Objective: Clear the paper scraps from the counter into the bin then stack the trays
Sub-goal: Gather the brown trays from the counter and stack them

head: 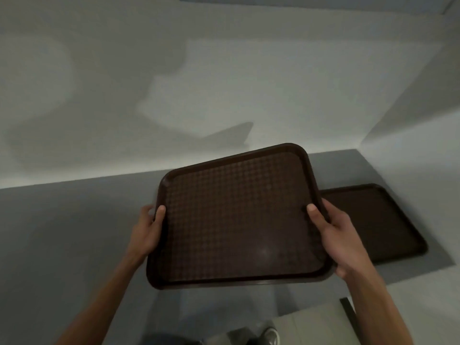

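A dark brown textured tray (236, 215) is held in the air above the grey counter (74, 220), tilted with its far edge raised. My left hand (146, 230) grips its left rim, thumb on top. Its right rim is gripped by my right hand (336, 240), thumb also on top. A second brown tray (373, 220) lies flat on the counter to the right, partly hidden behind the held tray. No paper scraps or bin show in view.
A white wall (224, 83) rises behind the counter and meets a side wall at the right corner. The counter's front edge runs below the held tray. A shoe (270, 336) and pale floor show at the bottom.
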A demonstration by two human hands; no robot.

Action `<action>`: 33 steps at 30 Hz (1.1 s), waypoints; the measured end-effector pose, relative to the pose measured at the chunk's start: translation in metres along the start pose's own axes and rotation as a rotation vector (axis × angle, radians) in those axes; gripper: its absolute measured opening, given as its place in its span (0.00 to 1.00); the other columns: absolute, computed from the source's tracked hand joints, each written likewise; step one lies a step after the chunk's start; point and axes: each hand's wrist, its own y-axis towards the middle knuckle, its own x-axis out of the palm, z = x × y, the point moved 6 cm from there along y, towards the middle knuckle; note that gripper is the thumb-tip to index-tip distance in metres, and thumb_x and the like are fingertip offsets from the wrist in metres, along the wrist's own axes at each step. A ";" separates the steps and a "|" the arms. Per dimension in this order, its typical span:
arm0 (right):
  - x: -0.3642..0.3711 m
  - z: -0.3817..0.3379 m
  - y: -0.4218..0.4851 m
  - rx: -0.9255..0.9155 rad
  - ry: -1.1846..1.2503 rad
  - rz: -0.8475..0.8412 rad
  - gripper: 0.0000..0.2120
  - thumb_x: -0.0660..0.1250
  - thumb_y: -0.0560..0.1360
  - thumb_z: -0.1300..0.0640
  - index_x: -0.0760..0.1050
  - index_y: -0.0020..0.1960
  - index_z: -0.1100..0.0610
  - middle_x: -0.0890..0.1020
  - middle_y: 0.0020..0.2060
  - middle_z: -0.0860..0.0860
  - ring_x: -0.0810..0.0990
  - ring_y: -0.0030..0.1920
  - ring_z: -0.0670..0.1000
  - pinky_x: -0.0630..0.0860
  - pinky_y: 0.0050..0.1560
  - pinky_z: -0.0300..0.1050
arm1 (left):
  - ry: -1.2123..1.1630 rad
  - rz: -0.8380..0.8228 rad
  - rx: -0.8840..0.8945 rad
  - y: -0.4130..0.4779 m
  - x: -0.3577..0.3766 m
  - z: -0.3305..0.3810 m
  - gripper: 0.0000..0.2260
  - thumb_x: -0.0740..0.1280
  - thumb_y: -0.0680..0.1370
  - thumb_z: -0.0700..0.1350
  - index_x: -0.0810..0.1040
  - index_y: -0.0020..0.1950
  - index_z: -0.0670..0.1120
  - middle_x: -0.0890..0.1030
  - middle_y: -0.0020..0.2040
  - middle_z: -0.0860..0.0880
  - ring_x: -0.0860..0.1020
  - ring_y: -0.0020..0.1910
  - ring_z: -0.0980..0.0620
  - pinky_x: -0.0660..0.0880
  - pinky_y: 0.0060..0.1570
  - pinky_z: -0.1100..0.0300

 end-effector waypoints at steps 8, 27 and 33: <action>-0.168 0.027 0.052 -0.074 -0.438 0.159 0.12 0.63 0.85 0.45 0.81 0.62 0.49 0.88 0.50 0.46 0.88 0.52 0.52 0.82 0.55 0.52 | -0.048 0.057 0.235 -0.040 0.131 0.114 0.12 0.56 0.87 0.49 0.70 0.49 0.44 0.76 0.43 0.47 0.75 0.41 0.52 0.66 0.38 0.52; -0.448 0.209 0.215 0.046 -1.070 0.248 0.17 0.48 0.88 0.46 0.69 0.63 0.56 0.82 0.55 0.64 0.82 0.52 0.67 0.78 0.50 0.60 | 0.368 -0.310 0.147 -0.077 0.452 0.200 0.16 0.66 0.82 0.43 0.75 0.68 0.39 0.82 0.58 0.38 0.81 0.57 0.36 0.78 0.58 0.45; -0.458 0.249 0.232 0.105 -1.023 0.281 0.16 0.51 0.89 0.51 0.71 0.63 0.60 0.81 0.58 0.64 0.82 0.53 0.67 0.77 0.51 0.59 | 0.440 -0.384 0.108 -0.075 0.488 0.191 0.19 0.69 0.76 0.40 0.72 0.65 0.36 0.77 0.60 0.36 0.74 0.63 0.37 0.75 0.61 0.49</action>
